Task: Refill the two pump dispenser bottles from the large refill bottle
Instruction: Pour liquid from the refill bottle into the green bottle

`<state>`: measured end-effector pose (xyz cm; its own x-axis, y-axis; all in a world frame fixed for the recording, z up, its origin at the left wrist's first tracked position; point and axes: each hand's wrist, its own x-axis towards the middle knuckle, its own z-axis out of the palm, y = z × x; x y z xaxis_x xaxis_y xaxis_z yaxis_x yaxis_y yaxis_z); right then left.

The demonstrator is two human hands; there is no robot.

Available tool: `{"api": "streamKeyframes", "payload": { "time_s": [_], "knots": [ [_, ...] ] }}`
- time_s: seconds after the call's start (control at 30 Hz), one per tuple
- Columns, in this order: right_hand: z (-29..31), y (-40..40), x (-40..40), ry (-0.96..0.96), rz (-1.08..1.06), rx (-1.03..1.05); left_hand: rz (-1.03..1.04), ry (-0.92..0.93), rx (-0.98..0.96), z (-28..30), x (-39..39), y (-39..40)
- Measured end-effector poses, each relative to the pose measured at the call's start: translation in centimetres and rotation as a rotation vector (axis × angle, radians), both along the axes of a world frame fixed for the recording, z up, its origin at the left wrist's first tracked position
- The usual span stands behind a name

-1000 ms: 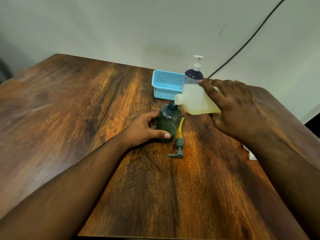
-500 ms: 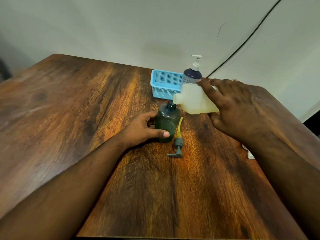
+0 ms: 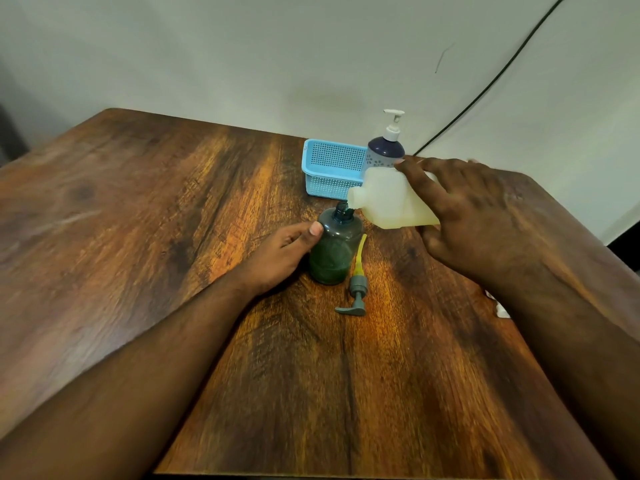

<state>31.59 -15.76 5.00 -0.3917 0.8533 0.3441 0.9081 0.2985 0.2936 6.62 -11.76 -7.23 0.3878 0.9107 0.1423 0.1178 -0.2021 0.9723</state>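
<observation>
Left thumb [image 3: 313, 229] shifted higher on green bottle [image 3: 334, 251].

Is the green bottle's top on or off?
Off. The green bottle has an open neck, and its grey pump lies on the table beside it.

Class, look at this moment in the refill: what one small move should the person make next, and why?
Probably keep the refill bottle tipped and go on pouring. Its spout sits at the open neck of the green bottle, which the left hand steadies while the right hand tilts. The green bottle looks only partly filled, and its pump lies on the table.
</observation>
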Motion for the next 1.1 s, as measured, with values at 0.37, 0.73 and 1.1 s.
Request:
{"api": "streamKeyframes", "payload": {
  "time_s": [0.37,0.73,1.1],
  "knots": [
    [0.05,0.05,-0.05,0.005,0.003,-0.004,0.000,0.005,0.014,0.26,0.08,-0.12],
    [-0.26,0.37,0.14,0.033,0.023,0.012,-0.032,-0.057,0.026,0.23,0.21,-0.11],
    [-0.19,0.31,0.16,0.019,0.007,-0.002,-0.034,-0.067,0.003,0.51,0.32,-0.29]
  ]
}}
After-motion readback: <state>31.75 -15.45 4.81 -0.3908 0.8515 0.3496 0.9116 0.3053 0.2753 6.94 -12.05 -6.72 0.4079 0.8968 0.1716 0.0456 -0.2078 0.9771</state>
